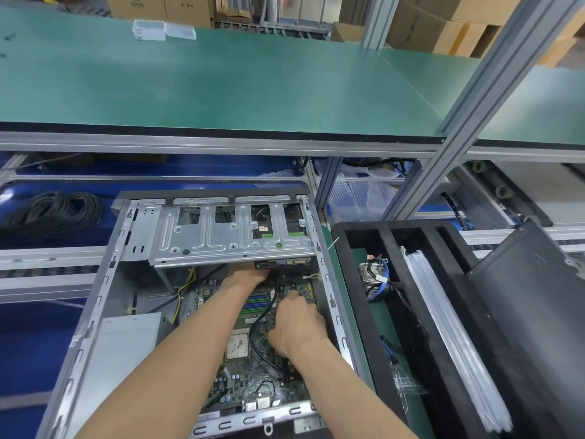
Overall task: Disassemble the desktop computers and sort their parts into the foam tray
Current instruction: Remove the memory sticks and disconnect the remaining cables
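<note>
Steel case lies open, exposing the board. Left hand reaches under the drive cage, fingers hidden, grip undeterminable. Right hand curls onto the board beside a black cable, apparently freeing a connector. Foam tray sits just right, already holding a cooler.

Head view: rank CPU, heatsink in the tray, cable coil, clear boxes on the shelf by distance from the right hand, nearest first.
1. CPU, just left of the right hand, on the board.
2. Heatsink, right, in the foam tray.
3. Cable coil, far left.
4. Clear boxes, top, on the green shelf.
</note>
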Motion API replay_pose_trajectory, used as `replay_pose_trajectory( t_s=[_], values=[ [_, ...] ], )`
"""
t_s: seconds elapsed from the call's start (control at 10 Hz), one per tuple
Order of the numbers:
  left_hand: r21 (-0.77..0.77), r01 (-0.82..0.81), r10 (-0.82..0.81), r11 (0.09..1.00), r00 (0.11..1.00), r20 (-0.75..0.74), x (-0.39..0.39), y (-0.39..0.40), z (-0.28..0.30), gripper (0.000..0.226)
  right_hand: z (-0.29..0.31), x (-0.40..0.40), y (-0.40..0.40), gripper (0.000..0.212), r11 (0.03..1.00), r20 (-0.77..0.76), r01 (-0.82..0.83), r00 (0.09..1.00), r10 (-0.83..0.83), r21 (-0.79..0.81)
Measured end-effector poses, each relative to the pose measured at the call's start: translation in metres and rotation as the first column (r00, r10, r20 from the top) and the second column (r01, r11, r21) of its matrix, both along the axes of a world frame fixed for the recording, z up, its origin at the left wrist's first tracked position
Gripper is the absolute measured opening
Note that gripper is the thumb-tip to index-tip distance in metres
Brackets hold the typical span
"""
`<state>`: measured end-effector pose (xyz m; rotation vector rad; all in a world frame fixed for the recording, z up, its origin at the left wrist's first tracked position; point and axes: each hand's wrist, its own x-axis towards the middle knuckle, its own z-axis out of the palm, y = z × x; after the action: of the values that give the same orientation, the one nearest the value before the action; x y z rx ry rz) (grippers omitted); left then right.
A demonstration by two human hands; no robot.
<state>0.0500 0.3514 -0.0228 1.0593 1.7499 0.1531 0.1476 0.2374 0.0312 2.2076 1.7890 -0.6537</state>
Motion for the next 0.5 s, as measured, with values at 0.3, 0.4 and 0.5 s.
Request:
replay_pose_trajectory(
  t_s=[0.3, 0.4, 0.5],
  values=[
    [0.026, 0.138, -0.131, 0.99, 0.973, -0.188, 0.0, -0.004, 0.009, 0.076, 0.001, 0.001, -0.002, 0.064, 0.996, -0.026, -0.037, 0.999, 0.039, 0.081],
    [0.005, -0.008, 0.008, 1.0, 0.998, -0.059, -0.005, -0.006, 0.015, 0.088, -0.001, 0.001, -0.002, 0.069, 0.996, -0.032, -0.034, 0.999, 0.037, 0.085],
    [-0.124, -0.334, 0.355, 0.935, 0.901, 0.249, -0.011, -0.005, 0.035, 0.117, -0.001, 0.0, -0.001, 0.071, 0.996, -0.061, -0.01, 0.998, 0.015, 0.087]
  ],
)
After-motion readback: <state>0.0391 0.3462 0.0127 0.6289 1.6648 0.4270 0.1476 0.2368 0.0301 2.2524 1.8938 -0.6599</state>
